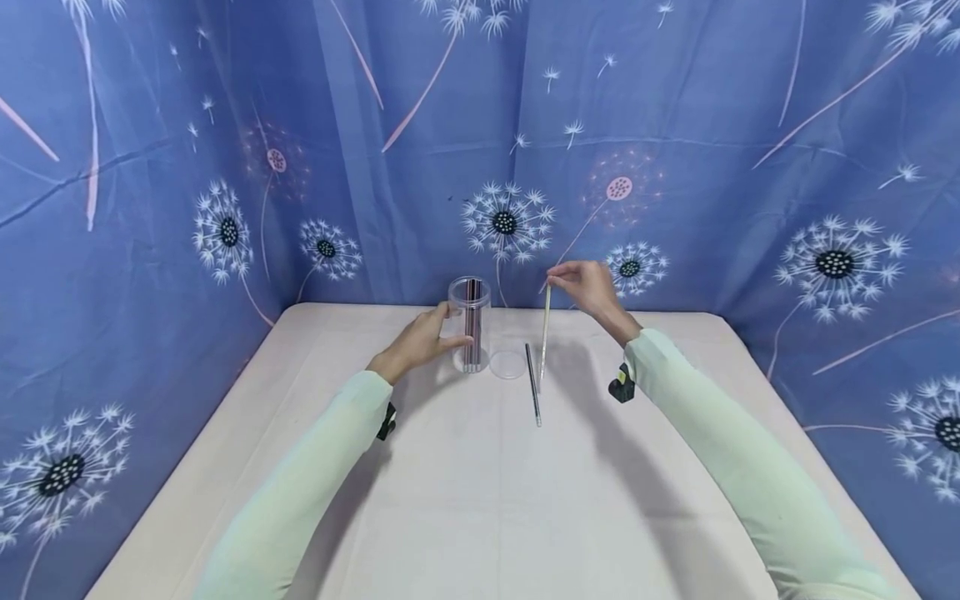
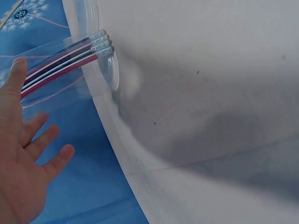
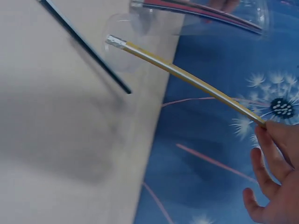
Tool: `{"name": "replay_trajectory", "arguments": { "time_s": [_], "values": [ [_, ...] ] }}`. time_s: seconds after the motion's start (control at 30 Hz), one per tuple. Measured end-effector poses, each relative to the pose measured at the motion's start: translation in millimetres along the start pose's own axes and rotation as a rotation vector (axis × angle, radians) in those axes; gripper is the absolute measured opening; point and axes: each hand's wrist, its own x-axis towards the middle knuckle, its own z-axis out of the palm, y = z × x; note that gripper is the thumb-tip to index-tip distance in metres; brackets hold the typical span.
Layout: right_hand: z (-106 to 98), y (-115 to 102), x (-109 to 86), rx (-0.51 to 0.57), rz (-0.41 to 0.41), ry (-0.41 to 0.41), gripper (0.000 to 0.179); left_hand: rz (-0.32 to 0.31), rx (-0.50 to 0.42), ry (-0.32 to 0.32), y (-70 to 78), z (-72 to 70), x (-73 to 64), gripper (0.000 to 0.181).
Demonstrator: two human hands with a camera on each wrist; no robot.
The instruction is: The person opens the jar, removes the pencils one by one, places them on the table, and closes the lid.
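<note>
My left hand [image 1: 417, 340] holds a clear cylindrical jar [image 1: 486, 318] upright near the back of the table, thumb across its near side. Several dark and red pencils [image 2: 65, 60] stand inside, eraser ends down. Between thumb and fingertips, my right hand [image 1: 588, 292] pinches a yellow pencil [image 3: 187, 79] by its upper end. That pencil hangs nearly upright, its white eraser end pointing down, to the right of the jar. A dark pencil [image 1: 533, 385] lies on the table just left of and below it. Beside the jar lies a clear round lid [image 1: 508, 364].
A pale cloth covers the table [image 1: 465, 500], whose back edge runs close behind the jar. Blue curtains [image 1: 420, 217] with dandelion prints rise at the back and both sides. Dark wrist-worn devices [image 1: 622, 385] show under the sleeves.
</note>
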Motion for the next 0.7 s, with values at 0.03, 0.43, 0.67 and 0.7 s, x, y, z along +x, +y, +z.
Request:
{"name": "replay_trajectory", "arguments": {
  "time_s": [0.03, 0.43, 0.67, 0.7],
  "values": [
    [2, 4, -1.6, -0.006, 0.011, -0.01, 0.023, -0.001, 0.001, 0.0, -0.1, -0.3, -0.2, 0.083],
    [31, 41, -11.6, -0.008, 0.106, -0.07, 0.024, -0.026, -0.014, 0.003, 2.0, -3.6, 0.6, 0.081],
    [55, 57, -20.0, -0.003, 0.149, -0.088, 0.024, -0.032, 0.009, -0.004, 1.7, -2.0, -0.4, 0.08],
    [59, 59, -20.8, -0.01, 0.149, -0.089, 0.023, -0.033, 0.01, -0.005, 1.7, -1.9, -0.7, 0.08]
  ]
}}
